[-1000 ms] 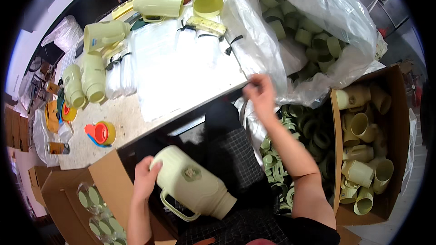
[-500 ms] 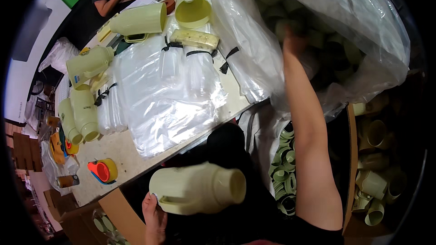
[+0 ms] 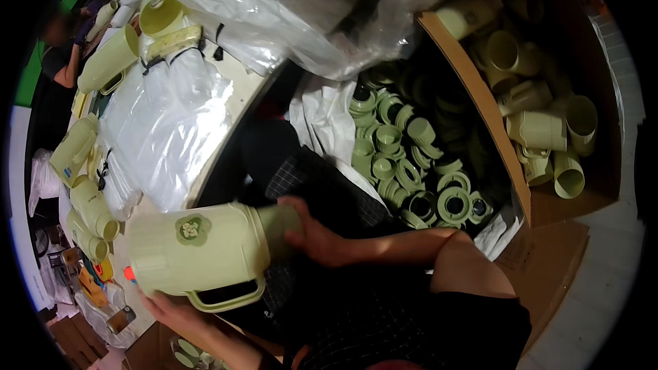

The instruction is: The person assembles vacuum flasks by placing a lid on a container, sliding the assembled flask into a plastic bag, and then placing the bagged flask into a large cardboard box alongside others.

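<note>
A pale green plastic thermos jug body [image 3: 212, 240] lies on its side before me, with a flower emblem on its wall and the handle turned towards me. My left hand [image 3: 171, 312] supports it from below near the base, with its fingers partly hidden behind the jug. At the narrow end, a darker green cup-like cap [image 3: 279, 230] sits against the neck. The fingers of my right hand [image 3: 314, 238] close round this cap; whether it is seated on the neck I cannot tell.
Thermos bodies [image 3: 94, 205] and stacked plastic bags [image 3: 161, 123] occupy the table at left. An open sack holds many green ring-shaped parts [image 3: 388, 138]. A carton [image 3: 473, 96] at right contains more jug bodies [image 3: 538, 129]. Clear plastic sheeting [image 3: 329, 48] hangs above; a co-worker [image 3: 63, 62] is far left.
My right hand has come out of the plastic-lined bag with a cap and brought it to the jug's neck. The jug has turned, showing its emblem. The view has swung right.
</note>
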{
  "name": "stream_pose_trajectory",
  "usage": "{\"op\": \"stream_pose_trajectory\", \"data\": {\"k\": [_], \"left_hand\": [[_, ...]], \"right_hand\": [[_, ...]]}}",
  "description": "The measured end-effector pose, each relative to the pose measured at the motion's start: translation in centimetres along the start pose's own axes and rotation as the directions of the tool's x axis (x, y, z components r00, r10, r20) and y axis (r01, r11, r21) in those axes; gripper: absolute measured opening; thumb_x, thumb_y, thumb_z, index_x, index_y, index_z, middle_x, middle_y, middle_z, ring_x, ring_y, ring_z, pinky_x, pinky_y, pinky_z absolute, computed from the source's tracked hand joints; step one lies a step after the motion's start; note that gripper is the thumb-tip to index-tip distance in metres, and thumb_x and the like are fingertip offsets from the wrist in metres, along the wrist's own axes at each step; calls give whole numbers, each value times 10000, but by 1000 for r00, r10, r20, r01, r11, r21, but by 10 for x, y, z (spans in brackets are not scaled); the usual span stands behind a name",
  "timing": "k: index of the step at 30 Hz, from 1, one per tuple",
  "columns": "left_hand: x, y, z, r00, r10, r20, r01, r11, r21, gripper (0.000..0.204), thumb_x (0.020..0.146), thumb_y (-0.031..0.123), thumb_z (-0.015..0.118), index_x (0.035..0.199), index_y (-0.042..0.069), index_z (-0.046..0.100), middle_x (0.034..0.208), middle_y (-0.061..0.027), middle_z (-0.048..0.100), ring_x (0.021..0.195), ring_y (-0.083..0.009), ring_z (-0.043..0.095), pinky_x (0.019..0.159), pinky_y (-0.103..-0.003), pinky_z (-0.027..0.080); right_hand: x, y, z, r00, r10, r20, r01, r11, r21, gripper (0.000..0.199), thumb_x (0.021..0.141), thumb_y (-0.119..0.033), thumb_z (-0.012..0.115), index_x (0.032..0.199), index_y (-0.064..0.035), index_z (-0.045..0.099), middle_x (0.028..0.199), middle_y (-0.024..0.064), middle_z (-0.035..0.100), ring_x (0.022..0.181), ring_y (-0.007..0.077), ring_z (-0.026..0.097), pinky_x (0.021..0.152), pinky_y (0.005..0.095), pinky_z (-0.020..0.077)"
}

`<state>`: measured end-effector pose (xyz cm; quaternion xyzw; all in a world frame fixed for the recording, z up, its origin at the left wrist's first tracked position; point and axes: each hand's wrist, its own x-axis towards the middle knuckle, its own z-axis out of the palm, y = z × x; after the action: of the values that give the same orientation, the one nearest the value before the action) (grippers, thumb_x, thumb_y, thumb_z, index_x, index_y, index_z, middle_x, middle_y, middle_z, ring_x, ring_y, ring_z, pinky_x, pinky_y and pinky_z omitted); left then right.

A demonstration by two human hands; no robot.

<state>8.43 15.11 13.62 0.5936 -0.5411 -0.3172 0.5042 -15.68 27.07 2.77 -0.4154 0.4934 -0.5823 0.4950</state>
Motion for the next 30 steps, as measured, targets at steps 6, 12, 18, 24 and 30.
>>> {"op": "stream_pose_trajectory", "data": {"k": [6, 12, 18, 24, 30], "left_hand": [[14, -48, 64, 620, 251, 743, -187, 967, -170, 397, 824, 288, 722, 1047, -3, 568, 1190, -115, 559, 1195, -244, 495, 1066, -363, 368], [-49, -17, 52, 767, 73, 638, -144, 988, 60, 821, 954, 387, 647, 1537, -37, 254, 1604, -192, 257, 1447, -312, 323, 1183, -443, 262], [-95, -44, 31, 857, -417, 302, 360, 905, 228, 396, 1065, 237, 491, 1368, -18, 482, 880, -14, 593, 750, -72, 518, 665, -222, 398], [-80, -38, 20, 885, -241, 398, 148, 957, 250, 539, 1038, 477, 479, 1323, 22, 524, 743, 63, 484, 617, -32, 395, 548, -210, 299], [-70, -25, 35, 776, -56, 628, 38, 998, 42, 504, 1044, 429, 485, 1258, -16, 589, 1096, -89, 635, 948, -148, 592, 825, -300, 465]], "right_hand": [[-60, 1, -106, 986, -26, -163, -51, 891, -450, 399, 862, -85, 722, 1232, -46, 577, 1127, 123, 637, 1027, 253, 639, 888, 337, 520], [-139, 138, -315, 657, 36, -753, -753, 93, -652, 563, 782, -127, 717, 1282, 11, 497, 1227, 194, 605, 1135, 377, 591, 975, 452, 481], [-121, 208, -386, 332, 223, -917, -928, -96, -359, 395, 857, -186, 682, 1177, -32, 509, 1223, 178, 602, 1156, 374, 583, 971, 466, 481], [-107, 141, -314, 626, 441, -643, -759, 157, -631, 569, 862, -375, 748, 1245, 21, 606, 1116, 177, 707, 1030, 327, 676, 896, 420, 511], [21, -19, -193, 945, -24, -326, -106, 921, -375, 410, 886, -224, 734, 1204, 25, 661, 1130, 114, 676, 992, 199, 605, 892, 342, 481]]}}
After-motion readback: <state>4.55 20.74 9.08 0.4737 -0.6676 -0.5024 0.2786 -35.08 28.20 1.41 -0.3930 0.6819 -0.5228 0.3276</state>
